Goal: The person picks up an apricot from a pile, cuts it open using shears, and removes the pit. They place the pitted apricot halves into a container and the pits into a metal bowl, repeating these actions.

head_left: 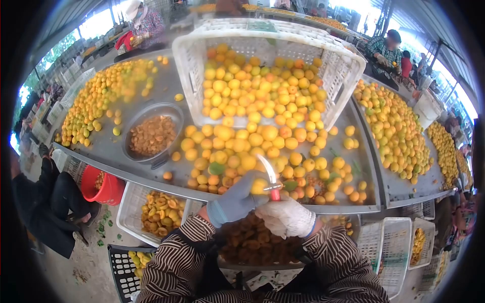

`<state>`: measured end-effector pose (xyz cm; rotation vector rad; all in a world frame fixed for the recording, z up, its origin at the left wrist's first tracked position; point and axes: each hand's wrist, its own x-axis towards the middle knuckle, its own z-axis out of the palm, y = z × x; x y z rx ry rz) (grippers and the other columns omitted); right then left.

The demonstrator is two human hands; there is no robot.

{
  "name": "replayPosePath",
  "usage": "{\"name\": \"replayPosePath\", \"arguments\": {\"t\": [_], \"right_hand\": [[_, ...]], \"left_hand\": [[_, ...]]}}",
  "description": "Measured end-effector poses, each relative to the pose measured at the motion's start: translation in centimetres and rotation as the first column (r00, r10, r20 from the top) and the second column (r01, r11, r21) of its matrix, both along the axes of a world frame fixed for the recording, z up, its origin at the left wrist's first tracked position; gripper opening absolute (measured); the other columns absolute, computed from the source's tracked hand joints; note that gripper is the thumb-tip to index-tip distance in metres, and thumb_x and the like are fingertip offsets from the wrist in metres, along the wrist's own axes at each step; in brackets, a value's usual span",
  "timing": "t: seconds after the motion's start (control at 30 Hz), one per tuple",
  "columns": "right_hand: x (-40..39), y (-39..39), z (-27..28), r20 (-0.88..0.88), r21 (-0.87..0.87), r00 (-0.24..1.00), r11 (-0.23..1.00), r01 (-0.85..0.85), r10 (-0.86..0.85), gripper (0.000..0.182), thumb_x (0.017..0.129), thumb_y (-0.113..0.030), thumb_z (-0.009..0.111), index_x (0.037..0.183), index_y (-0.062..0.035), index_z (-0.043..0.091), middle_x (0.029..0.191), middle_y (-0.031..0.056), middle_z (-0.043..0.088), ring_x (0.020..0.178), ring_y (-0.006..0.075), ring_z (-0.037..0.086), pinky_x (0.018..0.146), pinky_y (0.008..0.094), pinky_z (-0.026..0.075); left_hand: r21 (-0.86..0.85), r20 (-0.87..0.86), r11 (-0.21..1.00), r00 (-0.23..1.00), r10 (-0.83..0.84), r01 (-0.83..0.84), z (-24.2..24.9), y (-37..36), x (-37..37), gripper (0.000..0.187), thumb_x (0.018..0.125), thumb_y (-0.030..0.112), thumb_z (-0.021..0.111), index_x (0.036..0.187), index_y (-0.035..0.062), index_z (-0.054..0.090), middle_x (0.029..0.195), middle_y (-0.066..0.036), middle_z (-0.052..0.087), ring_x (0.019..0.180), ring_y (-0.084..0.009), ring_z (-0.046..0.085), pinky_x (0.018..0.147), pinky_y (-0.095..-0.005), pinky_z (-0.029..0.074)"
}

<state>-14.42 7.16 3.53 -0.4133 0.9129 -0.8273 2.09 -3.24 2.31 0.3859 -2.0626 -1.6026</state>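
Note:
My left hand (235,198), in a grey glove, is closed around a yellow apricot (258,187) above the table's front edge. In a white glove, my right hand (288,217) grips the red handle of a small curved knife (271,172). Its blade points up and bends left, beside the apricot. Just beyond both hands spreads a heap of loose apricots (252,134), some with green leaves among them. Below my hands, partly hidden by them, a container of brown apricot pieces (257,242) sits in front of my body.
A tipped white crate (348,65) spills apricots onto the metal table (151,174). A metal bowl (129,118) of brown pits stands left. Below are a crate of apricot halves (162,213), a red bucket (113,189) and white crates (396,250). Other people work around the tables.

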Motion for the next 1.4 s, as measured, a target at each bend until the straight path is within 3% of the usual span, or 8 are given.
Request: {"name": "replayPosePath", "arguments": {"t": [0.17, 0.23, 0.3, 0.5, 0.57, 0.73, 0.87, 1.4], "right_hand": [[-0.4, -0.6, 0.1, 0.446, 0.107, 0.894, 0.994, -0.004, -0.044, 0.017, 0.094, -0.021, 0.062, 0.091, -0.0049, 0.06, 0.062, -0.0032, 0.051, 0.048, 0.0094, 0.05, 0.04, 0.0251, 0.036], [-0.5, -0.9, 0.6, 0.498, 0.114, 0.86, 0.992, 0.061, -0.11, 0.019, 0.095, -0.024, 0.061, 0.092, -0.0049, 0.061, 0.062, -0.0032, 0.052, 0.047, 0.0088, 0.049, 0.039, 0.0252, 0.036], [-0.5, -0.9, 0.8, -0.072, -0.228, 0.964, 0.945, 0.234, -0.256, 0.014, 0.097, -0.02, 0.056, 0.093, -0.007, 0.057, 0.057, -0.0029, 0.047, 0.041, 0.0085, 0.042, 0.037, 0.024, 0.031], [1.0, -0.9, -0.8, -0.5, -0.514, 0.687, 0.82, 0.254, -0.527, 0.017, 0.093, -0.019, 0.065, 0.098, -0.0033, 0.061, 0.075, -0.0009, 0.06, 0.067, 0.0049, 0.052, 0.058, 0.023, 0.045], [1.2, -0.8, -0.8, -0.583, -0.561, 0.571, 0.795, 0.232, -0.578, 0.013, 0.093, -0.015, 0.064, 0.098, -0.0038, 0.06, 0.075, -0.0013, 0.058, 0.066, 0.0049, 0.051, 0.059, 0.0228, 0.044], [1.0, -0.6, -1.7, -0.41, -0.504, 0.715, 0.794, 0.339, -0.566, 0.012, 0.092, -0.014, 0.063, 0.097, -0.0035, 0.06, 0.074, -0.0017, 0.056, 0.062, 0.0048, 0.049, 0.056, 0.0228, 0.042], [1.3, -0.3, -1.3, -0.66, -0.55, 0.591, 0.834, 0.041, -0.464, 0.016, 0.09, -0.016, 0.065, 0.097, -0.002, 0.06, 0.077, 0.0034, 0.059, 0.07, 0.0106, 0.054, 0.066, 0.0276, 0.046], [1.8, -0.1, -2.2, -0.854, -0.499, 0.26, 0.851, -0.162, -0.451, 0.028, 0.092, -0.025, 0.061, 0.102, 0.0007, 0.055, 0.082, 0.0257, 0.064, 0.083, 0.0437, 0.064, 0.07, 0.0465, 0.051]], "left_hand": [[-0.129, -0.071, 0.992, 0.997, -0.002, -0.007, -0.7, -1.0, -0.4, 0.038, 0.093, 0.019, 0.066, 0.124, 0.0053, 0.048, 0.111, -0.006, 0.057, 0.095, -0.015, 0.057, 0.085, -0.0273, 0.049], [0.348, -0.153, 0.928, 0.969, 0.194, -0.131, -0.9, -0.7, -1.0, 0.038, 0.095, 0.025, 0.065, 0.123, 0.0051, 0.048, 0.109, -0.007, 0.059, 0.09, -0.0138, 0.058, 0.082, -0.028, 0.05], [0.475, -0.157, 0.866, 0.953, 0.258, -0.157, -1.0, -1.0, -1.0, 0.038, 0.096, 0.027, 0.065, 0.122, 0.0043, 0.048, 0.106, -0.007, 0.061, 0.085, -0.0129, 0.057, 0.077, -0.0298, 0.05], [0.741, -0.081, 0.665, 0.971, 0.227, -0.094, -3.0, -2.3, -0.7, 0.041, 0.098, 0.035, 0.059, 0.125, 0.0059, 0.049, 0.107, -0.007, 0.062, 0.089, -0.0164, 0.061, 0.076, -0.0305, 0.05], [0.786, -0.316, 0.601, 0.93, 0.187, 0.145, -3.4, -3.0, -0.6, 0.046, 0.101, 0.043, 0.051, 0.129, 0.0061, 0.048, 0.107, -0.007, 0.062, 0.095, -0.0178, 0.06, 0.081, -0.0333, 0.049], [0.783, -0.409, 0.593, 0.874, 0.262, 0.189, -2.5, -2.7, -0.8, 0.041, 0.101, 0.026, 0.051, 0.134, 0.0013, 0.046, 0.127, -0.013, 0.058, 0.118, -0.0269, 0.058, 0.104, -0.0487, 0.044], [0.763, -0.391, 0.633, 0.873, 0.291, 0.131, -1.7, -2.3, -0.8, 0.041, 0.098, 0.015, 0.058, 0.134, -0.0008, 0.045, 0.126, -0.014, 0.057, 0.117, -0.029, 0.059, 0.105, -0.049, 0.045], [0.293, -0.103, 0.916, 0.943, 0.316, -0.275, -1.2, -2.8, 0.3, 0.049, 0.092, 0.006, 0.065, 0.137, -0.0014, 0.047, 0.124, -0.007, 0.052, 0.109, -0.0169, 0.059, 0.095, -0.0304, 0.052]]}}
